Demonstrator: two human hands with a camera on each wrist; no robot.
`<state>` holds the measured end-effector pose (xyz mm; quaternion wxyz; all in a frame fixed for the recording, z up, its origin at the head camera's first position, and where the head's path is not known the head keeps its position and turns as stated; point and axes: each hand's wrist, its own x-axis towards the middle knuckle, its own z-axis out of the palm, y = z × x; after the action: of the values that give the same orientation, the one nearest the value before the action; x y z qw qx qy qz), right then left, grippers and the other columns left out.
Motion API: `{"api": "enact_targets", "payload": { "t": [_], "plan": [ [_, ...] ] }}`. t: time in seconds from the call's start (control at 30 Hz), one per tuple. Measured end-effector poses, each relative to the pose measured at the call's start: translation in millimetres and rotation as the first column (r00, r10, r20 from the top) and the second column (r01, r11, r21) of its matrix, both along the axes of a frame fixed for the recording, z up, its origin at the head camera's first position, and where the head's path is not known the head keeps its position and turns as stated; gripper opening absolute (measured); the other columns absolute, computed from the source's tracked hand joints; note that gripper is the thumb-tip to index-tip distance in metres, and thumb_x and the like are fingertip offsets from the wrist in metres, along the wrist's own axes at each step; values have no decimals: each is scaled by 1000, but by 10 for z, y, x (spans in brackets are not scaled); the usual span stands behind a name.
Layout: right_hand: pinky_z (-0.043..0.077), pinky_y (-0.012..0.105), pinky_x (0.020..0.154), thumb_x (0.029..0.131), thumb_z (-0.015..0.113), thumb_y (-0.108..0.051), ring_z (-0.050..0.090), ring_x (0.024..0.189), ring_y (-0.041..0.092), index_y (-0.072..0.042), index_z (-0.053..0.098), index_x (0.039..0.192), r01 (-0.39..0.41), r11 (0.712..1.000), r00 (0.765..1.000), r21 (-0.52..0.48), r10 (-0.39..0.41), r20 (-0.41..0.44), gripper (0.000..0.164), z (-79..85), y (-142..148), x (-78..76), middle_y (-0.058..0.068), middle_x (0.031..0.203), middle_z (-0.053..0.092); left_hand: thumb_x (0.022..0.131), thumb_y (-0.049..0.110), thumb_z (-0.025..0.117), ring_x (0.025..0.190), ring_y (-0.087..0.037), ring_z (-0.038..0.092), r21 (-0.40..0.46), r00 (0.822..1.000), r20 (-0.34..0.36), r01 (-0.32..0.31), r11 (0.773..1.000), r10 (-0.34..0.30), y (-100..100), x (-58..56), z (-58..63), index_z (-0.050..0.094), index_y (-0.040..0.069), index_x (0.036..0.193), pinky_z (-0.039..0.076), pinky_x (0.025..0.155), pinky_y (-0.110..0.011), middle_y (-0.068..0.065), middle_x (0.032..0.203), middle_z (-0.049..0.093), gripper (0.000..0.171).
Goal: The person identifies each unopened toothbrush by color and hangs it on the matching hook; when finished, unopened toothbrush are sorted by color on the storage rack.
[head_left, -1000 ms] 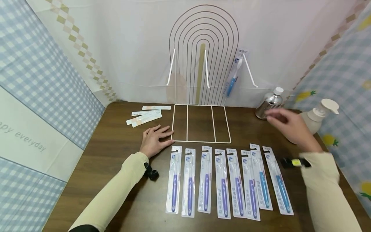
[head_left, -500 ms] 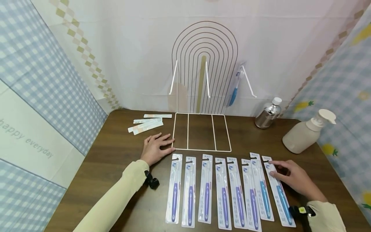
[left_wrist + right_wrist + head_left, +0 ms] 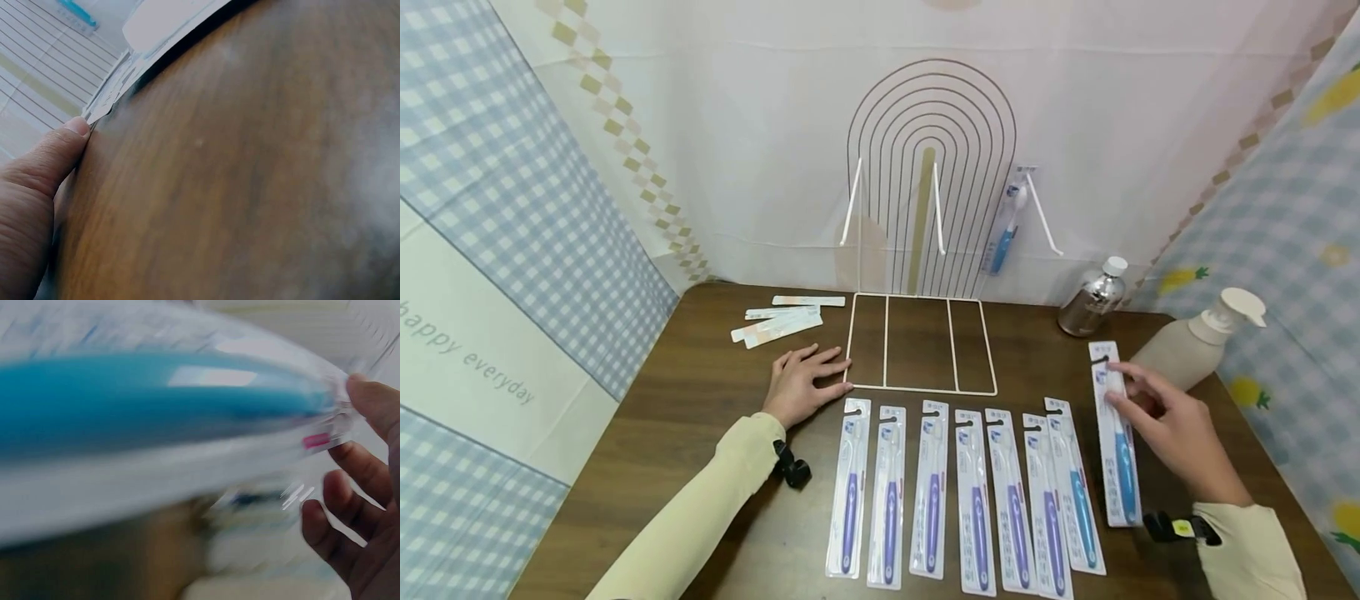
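Note:
My right hand point(image 3: 1183, 429) pinches a blue-handled packaged toothbrush point(image 3: 1122, 467) by the edge of its upper half. In the right wrist view the blue toothbrush point(image 3: 162, 394) looks large and blurred, with thumb and fingers at its far end. My left hand point(image 3: 801, 387) rests on the table with fingers spread, touching the left side of the white wire rack point(image 3: 925, 389). Between the hands lie several packaged toothbrushes, most with purple handles like this purple one point(image 3: 933, 500), plus a blue one point(image 3: 1081, 508). Another blue packaged toothbrush point(image 3: 1002, 242) hangs at the rack's right prong.
Three white prongs jut forward from the rack, among them the middle prong point(image 3: 938, 208). Several paper strips point(image 3: 784, 325) lie at the back left. A silver bottle point(image 3: 1092, 302) and a beige pump bottle point(image 3: 1180, 350) stand at the right. Fabric walls enclose the table.
My right hand came down from near the bottles to the rightmost toothbrush pack, took hold of it and raised it off the table. The left hand stayed put. The hanging pack turned slightly.

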<state>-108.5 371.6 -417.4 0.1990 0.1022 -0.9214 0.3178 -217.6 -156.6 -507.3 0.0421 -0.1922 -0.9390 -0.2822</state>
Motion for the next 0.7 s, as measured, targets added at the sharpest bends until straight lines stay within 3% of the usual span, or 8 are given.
{"api": "enact_targets", "payload": {
  "t": [0.1, 0.23, 0.33, 0.5, 0.7],
  "plan": [
    [35, 21, 53, 86, 85, 6, 44, 63, 6, -12, 71, 135, -26, 1000, 989, 17, 29, -147, 54, 311, -229, -54, -3, 83, 57, 96, 53, 75, 152, -30, 37, -1, 1000, 1, 2, 1000, -2, 9, -1, 0, 71, 34, 140, 14, 121, -61, 9, 157, 54, 48],
    [36, 16, 59, 75, 87, 16, 44, 66, 1, -5, 71, 135, -98, 995, 940, 21, 99, -328, 65, 648, -523, -166, 0, 86, 58, 95, 54, 75, 152, -30, 37, 0, 1000, 0, 0, 1000, 0, 1, 2, -4, 71, 34, 140, 14, 121, -61, 9, 157, 54, 49],
    [36, 14, 61, 75, 86, 18, 45, 66, 1, -3, 72, 133, -132, 991, 914, -23, 112, -389, 64, 816, -734, -276, 3, 86, 58, 95, 54, 76, 152, -30, 38, -1, 1000, 0, -4, 1000, 4, -16, 4, -7, 71, 34, 140, 14, 121, -61, 10, 157, 54, 49],
    [36, 15, 59, 81, 85, 12, 45, 63, 2, -6, 72, 135, -123, 989, 913, -80, 81, -401, 59, 913, -965, -473, 3, 83, 58, 95, 54, 75, 152, -30, 37, 1, 1000, -1, -4, 1000, 4, -23, 2, -14, 71, 34, 140, 14, 121, -60, 10, 157, 54, 49],
    [34, 16, 56, 83, 83, 13, 44, 58, 3, -6, 73, 134, -136, 981, 909, -140, 67, -411, 55, 847, -1046, -678, 8, 83, 62, 95, 54, 75, 152, -31, 38, 1, 1000, -7, 4, 1000, -4, -8, 1, -19, 71, 34, 140, 15, 120, -60, 9, 157, 54, 49]
  ]
}}
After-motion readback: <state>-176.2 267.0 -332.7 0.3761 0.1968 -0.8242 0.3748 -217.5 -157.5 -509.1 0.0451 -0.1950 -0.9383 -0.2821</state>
